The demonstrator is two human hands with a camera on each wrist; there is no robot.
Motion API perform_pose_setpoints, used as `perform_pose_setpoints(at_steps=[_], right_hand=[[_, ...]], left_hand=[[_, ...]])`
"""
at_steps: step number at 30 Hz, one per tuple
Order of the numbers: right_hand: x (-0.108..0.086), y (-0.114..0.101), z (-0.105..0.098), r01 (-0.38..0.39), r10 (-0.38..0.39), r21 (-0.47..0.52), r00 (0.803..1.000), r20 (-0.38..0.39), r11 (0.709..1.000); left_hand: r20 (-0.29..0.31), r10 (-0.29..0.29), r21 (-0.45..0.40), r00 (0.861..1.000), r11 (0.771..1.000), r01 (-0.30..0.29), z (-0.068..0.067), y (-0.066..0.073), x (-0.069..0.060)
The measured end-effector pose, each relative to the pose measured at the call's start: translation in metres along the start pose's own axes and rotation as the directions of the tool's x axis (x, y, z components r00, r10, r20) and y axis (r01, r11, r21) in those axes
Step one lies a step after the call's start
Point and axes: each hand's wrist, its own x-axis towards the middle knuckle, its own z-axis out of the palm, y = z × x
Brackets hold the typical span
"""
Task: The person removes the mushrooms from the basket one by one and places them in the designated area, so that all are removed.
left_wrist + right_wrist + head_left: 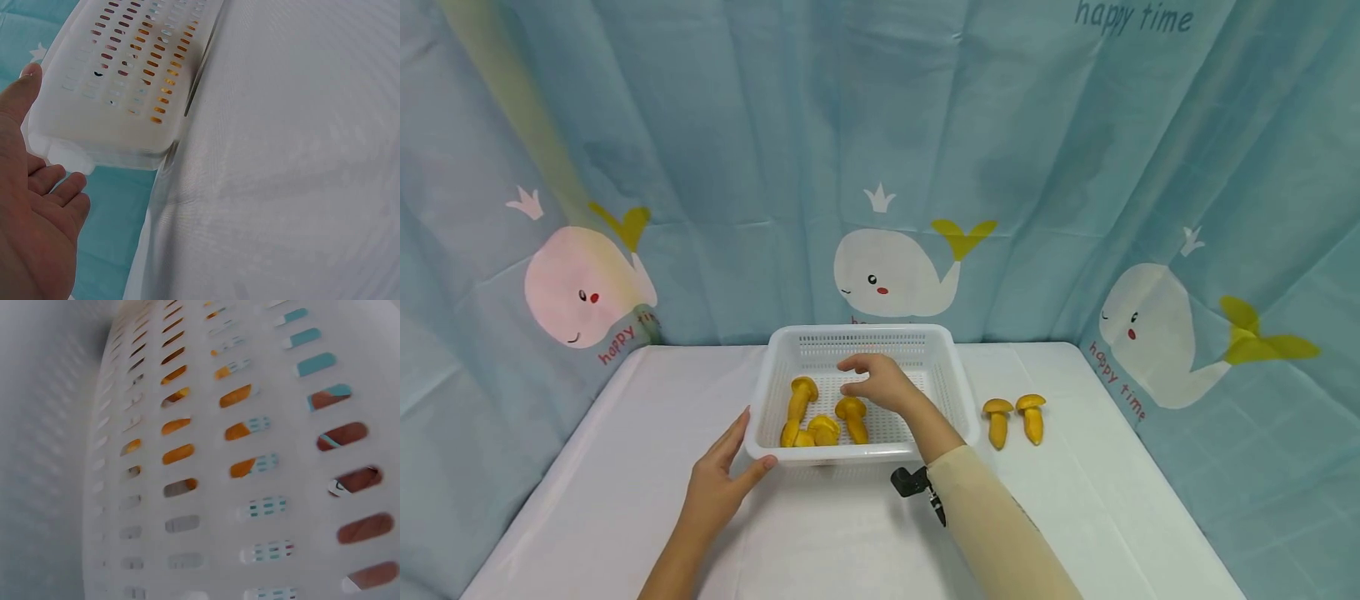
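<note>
- Centrally, a white basket (865, 452) with slotted walls sits on the white-covered table (820, 542), close to its far edge
- Inside it, toward the left half, lie several yellow mushrooms: one with its cap toward the back (803, 396), one in the middle near the front wall (853, 421), and a short one between these and the front wall (823, 431); another yellow piece lies in the front left corner, its outline partly hidden by the rim
- Two more mushrooms rest on the table just right of the basket, side by side with caps away from the person: the nearer to the basket (997, 423) and the outer one (1032, 419)
- The left hand (715, 490) is at the basket's front left corner, thumb at the front rim and the other fingers along the left side, spread wide around the corner
- The right hand (886, 385) reaches over the basket, thumb and fingers well parted with nothing between them, just above the middle mushroom
- A beige sleeve (985, 517) covers the right forearm, with a black device (910, 482) at the wrist
- Behind hangs a blue curtain (730, 125) printed with whales (887, 275)
</note>
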Motion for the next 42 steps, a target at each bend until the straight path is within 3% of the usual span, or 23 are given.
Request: perform_pose_setpoints(at_steps=[7,13,24,31,42], right_hand=[[0.003,0.009,0.005,-0.060,0.064,-0.071,0.997,0.046,0.996],[0.005,0.014,0.008,-0.092,0.095,-0.034,0.991,0.098,0.995],[0.006,0.021,0.015,-0.137,0.153,-0.100,0.973,0.171,0.986],[0.005,0.023,0.016,-0.145,0.164,-0.130,0.975,0.150,0.981],[0.005,0.015,0.010,-0.113,0.122,-0.079,0.985,0.122,0.990]], left_hand=[[0.001,-0.006,0.006,1.000,1.000,0.006,-0.002,-0.001,0.000],[0.000,-0.011,0.005,1.000,1.000,0.011,-0.003,0.000,-0.001],[-0.003,-0.015,0.014,1.000,1.000,0.015,-0.004,-0.001,-0.002],[0.011,-0.009,0.008,1.000,1.000,0.009,-0.003,0.000,-0.001],[-0.009,0.002,0.018,1.000,1.000,-0.002,0.001,0.000,0.001]])
